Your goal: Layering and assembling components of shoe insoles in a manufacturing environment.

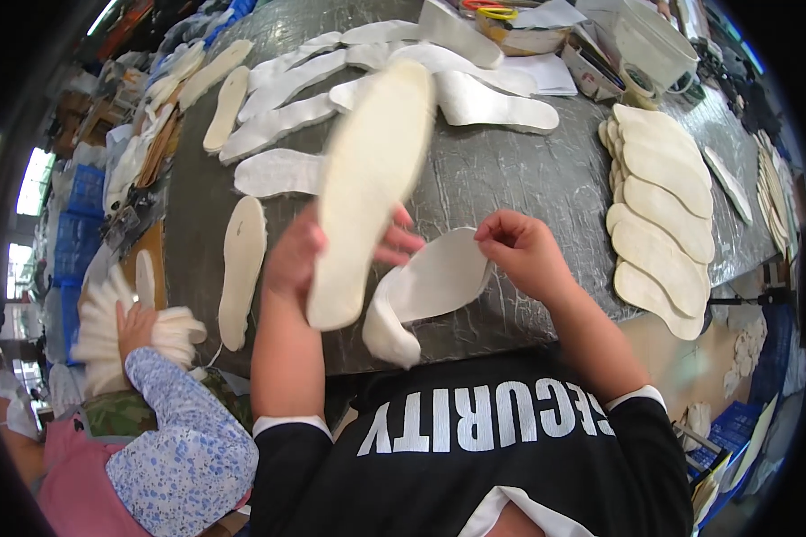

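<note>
A cream felt insole, slightly smeared by motion, stands raised over the near part of the table. My left hand grips it from behind near its lower end, with fingertips showing past its right side. Between thumb and fingers, my right hand pinches the upper edge of a white, curled insole-shaped piece. That piece sags at its lower left and bends over near the table's front edge. Just left of my left forearm lies a single cream insole.
White insole pieces lie loosely overlapped across the far side of the dark covered table. Overlapping cream insoles form a stack on the right. A white bucket and boxes stand far right. A co-worker's hand rests on bundled insoles at left.
</note>
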Demonstrator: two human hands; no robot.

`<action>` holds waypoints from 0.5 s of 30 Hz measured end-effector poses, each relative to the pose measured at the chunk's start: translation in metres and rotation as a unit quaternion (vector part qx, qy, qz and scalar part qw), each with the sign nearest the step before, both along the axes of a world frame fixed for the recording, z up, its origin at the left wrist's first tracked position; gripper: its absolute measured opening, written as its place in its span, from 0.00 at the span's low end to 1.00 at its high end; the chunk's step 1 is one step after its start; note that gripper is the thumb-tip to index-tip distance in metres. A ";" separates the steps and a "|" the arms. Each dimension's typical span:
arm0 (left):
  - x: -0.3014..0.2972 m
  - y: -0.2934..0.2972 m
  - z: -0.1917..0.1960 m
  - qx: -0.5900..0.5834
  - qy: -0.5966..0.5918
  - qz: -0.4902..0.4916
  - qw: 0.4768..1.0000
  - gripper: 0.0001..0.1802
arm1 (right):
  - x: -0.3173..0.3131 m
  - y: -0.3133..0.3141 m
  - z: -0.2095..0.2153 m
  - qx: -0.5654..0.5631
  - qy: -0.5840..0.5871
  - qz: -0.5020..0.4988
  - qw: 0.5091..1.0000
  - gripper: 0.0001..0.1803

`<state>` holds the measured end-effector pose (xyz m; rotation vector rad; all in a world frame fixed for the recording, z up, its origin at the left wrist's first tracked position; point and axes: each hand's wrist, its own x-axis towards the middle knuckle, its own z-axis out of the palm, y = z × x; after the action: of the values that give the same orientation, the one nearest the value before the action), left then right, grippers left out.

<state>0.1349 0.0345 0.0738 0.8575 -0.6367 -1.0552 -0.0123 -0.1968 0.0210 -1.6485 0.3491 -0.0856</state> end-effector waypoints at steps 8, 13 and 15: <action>-0.022 0.043 -0.002 0.258 -0.148 0.069 0.952 0.34 | -0.053 -0.049 -0.001 -0.078 0.053 -0.118 0.988 0.06; -0.032 0.060 0.020 0.215 -0.259 0.290 0.896 0.46 | -0.077 -0.053 -0.022 -0.084 0.090 -0.125 0.984 0.10; -0.038 0.042 0.028 0.240 -0.314 0.249 0.884 0.49 | -0.081 -0.051 -0.014 -0.107 0.084 -0.138 0.981 0.12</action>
<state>0.0971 0.0765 0.1017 1.7353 -0.6375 -0.4414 -0.0934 -0.2482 0.0066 -1.8156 0.7181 -0.1999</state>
